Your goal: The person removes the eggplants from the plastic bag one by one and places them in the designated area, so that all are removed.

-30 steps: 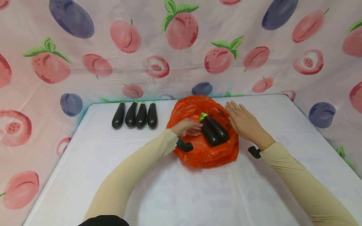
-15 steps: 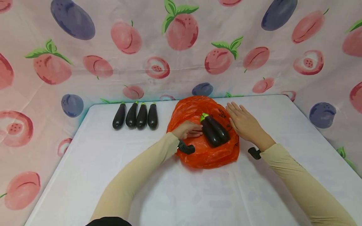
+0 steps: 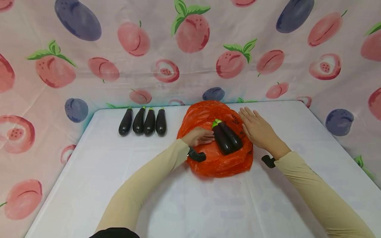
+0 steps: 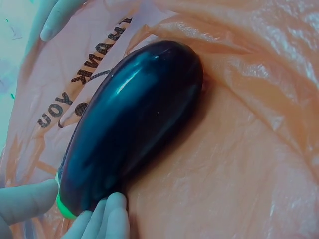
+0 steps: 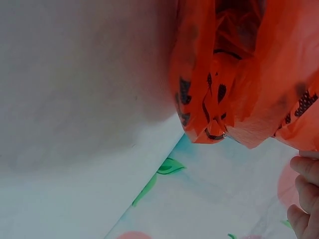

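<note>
Two dark purple eggplants with green caps lie side by side on a crumpled orange-red plastic bag (image 3: 208, 165); the nearer is the left eggplant (image 3: 222, 140), with the right eggplant (image 3: 232, 135) against it. My left hand (image 3: 197, 136) rests over the bag, its extended fingertips at the left eggplant's side. In the left wrist view the thumb is beside the green cap and the fingers (image 4: 112, 214) lie along the dark skin. With fingers straight, my right hand (image 3: 257, 129) lies along the bag's right edge. The right wrist view shows its fingers (image 5: 306, 194) beside the bag.
Several more eggplants (image 3: 149, 122) lie in a row at the back left of the white-covered table (image 3: 190, 208). Behind the table's back edge hangs a fruit-print cloth (image 3: 196, 66). A black wrist device (image 3: 196, 155) sits on the left wrist, another (image 3: 268, 161) on the right.
Both hands, the bag and the two eggplants stay nearly where they were. The whole view shifts only slightly.
</note>
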Motion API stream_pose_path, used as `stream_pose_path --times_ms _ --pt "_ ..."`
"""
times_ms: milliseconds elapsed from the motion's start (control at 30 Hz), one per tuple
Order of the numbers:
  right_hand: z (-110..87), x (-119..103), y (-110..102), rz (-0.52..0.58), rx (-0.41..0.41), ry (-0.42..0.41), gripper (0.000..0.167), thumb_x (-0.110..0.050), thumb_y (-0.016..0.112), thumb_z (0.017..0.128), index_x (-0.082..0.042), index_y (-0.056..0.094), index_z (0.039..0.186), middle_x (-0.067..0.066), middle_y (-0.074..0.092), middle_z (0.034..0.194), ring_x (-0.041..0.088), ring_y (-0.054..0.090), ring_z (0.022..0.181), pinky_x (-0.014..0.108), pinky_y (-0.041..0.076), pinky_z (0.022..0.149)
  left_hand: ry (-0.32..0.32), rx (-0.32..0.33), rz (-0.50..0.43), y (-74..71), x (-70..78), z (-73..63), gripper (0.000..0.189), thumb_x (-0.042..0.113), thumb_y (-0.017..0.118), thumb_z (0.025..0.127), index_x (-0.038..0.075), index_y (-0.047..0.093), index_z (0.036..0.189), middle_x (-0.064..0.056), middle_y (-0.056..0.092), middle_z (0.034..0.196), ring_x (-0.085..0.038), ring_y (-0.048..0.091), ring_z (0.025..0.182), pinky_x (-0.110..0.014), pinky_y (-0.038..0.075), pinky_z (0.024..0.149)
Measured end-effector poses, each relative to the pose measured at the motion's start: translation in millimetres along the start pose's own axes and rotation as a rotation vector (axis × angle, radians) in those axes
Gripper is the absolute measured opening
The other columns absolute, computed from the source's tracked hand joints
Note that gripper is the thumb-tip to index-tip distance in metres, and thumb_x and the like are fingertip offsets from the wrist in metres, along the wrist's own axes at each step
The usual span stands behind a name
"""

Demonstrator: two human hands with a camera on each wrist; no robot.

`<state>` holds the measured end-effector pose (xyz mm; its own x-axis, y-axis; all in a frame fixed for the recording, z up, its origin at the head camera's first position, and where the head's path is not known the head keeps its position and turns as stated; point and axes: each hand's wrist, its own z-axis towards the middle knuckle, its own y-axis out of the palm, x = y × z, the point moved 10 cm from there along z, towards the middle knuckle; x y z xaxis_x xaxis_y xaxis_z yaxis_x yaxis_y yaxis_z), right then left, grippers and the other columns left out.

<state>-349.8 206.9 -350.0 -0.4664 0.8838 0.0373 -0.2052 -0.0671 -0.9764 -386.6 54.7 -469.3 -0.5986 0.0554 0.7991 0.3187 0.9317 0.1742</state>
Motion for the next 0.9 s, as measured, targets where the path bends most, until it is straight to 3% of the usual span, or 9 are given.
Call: stream_pose_path --times_ms 433,767,900 --pt "-0.5 2.4 1.4 0.000 -0.033 0.022 0.051 -0.016 0.044 0.097 0.009 0.034 0.141 0.026 0.033 0.148 0.040 0.026 0.140 0.056 0.020 0.116 0.020 -0.016 -0.013 7.4 1.9 0.7 0.035 0.007 0.056 0.094 -0.004 0.056 0.127 -0.018 0.053 0.135 -0.031 0.052 0.125 -0.036 0.044 0.106" --pt "-0.7 4.2 4.2 -0.008 -0.050 0.031 0.053 -0.017 0.044 0.097 0.007 0.031 0.142 0.025 0.031 0.149 0.039 0.024 0.141 0.055 0.019 0.116 0.015 -0.083 -0.047 17.2 -1.7 2.2 0.051 0.009 0.057 0.093 0.000 0.039 0.140 -0.017 0.051 0.137 -0.030 0.052 0.121 -0.039 0.042 0.107" --pt "-1.0 4.6 4.1 -0.012 -0.050 0.031 0.053 -0.017 0.044 0.097 0.007 0.032 0.142 0.024 0.031 0.149 0.039 0.024 0.141 0.055 0.019 0.116 0.012 -0.084 -0.053 18.2 -2.7 2.8 0.048 0.010 0.058 0.093 0.000 0.043 0.137 -0.016 0.051 0.137 -0.027 0.054 0.115 -0.039 0.042 0.107"
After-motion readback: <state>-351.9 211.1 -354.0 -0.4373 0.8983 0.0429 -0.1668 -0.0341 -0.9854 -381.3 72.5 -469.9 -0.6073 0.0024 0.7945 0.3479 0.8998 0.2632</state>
